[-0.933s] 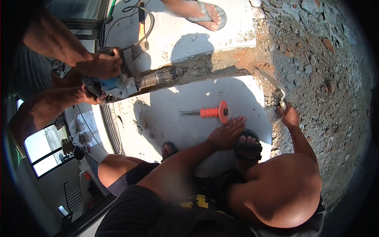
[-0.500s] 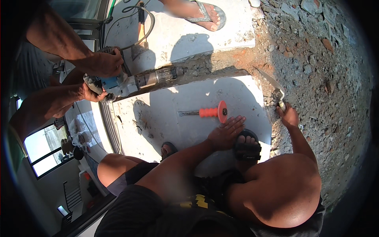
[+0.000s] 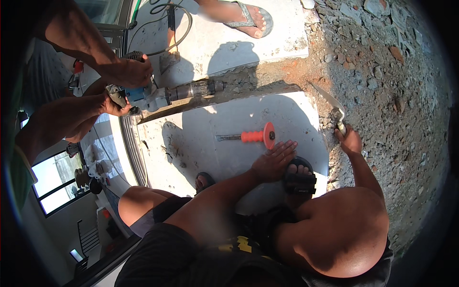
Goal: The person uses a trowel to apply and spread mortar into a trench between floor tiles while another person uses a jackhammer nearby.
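My left hand [image 3: 275,161] lies flat with fingers stretched out, beside my sandaled foot and just below a cold chisel [image 3: 252,137] with an orange-red grip and round hand guard. The chisel rests on a white slab [image 3: 291,112]. At the right, my right hand [image 3: 350,140] is closed round the handle of a trowel [image 3: 332,100]. Its pointed metal blade reaches up and left over the dirt by the slab's edge. A co-worker's hands [image 3: 131,74] hold a blue and grey power hammer [image 3: 143,97], its front end in the trench between two slabs.
The narrow dirt trench [image 3: 277,76] separates my slab from a second white slab [image 3: 287,36], where another person's foot in a flip-flop [image 3: 251,21] stands. A hammer [image 3: 170,52] and a looped cable [image 3: 184,38] lie there. Broken rubble [image 3: 392,81] spreads along the right.
The co-worker's arms and the power hammer have shifted slightly. My two hands, the trowel and the chisel have stayed in place.
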Motion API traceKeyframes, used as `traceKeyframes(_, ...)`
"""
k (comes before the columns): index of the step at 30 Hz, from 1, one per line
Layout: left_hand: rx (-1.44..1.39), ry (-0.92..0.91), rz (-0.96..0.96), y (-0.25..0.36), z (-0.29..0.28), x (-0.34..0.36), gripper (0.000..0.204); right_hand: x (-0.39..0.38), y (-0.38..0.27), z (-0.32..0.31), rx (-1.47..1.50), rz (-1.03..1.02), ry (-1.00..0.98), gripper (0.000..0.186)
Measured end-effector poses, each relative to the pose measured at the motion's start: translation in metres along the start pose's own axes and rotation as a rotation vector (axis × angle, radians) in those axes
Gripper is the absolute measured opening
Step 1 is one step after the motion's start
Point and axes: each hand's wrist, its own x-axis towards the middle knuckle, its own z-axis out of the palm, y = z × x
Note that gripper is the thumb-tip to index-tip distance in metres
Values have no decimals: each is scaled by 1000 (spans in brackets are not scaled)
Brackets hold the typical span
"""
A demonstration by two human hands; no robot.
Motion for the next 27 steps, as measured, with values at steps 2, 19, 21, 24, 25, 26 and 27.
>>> traceKeyframes(2, 3, -4, -3, 0, -1, 0, 42, 0, -2, -2, -7, 4, -6, 49)
traceKeyframes(19, 17, -5, 1, -1, 2, 0, 42, 1, 0, -7, -32, 6, -57, 52)
traceKeyframes(21, 14, 0, 3, 0, 1, 0, 43, 0, 1, -7, -37, 6, -42, 54)
traceKeyframes(24, 10, -2, 3, 0, 0, 0, 43, -1, 0, -8, -44, 4, -45, 55)
traceKeyframes(25, 9, -8, 1, 1, 0, 1, 44, -1, 1, -8, -45, 6, -45, 55)
traceKeyframes(26, 9, -9, 1, 0, 0, 0, 44, 0, 2, -6, -44, -3, -38, 55)
traceKeyframes(27, 2, -12, 0, 0, 1, 0, 44, 1, 3, -6, -44, -12, -30, 55)
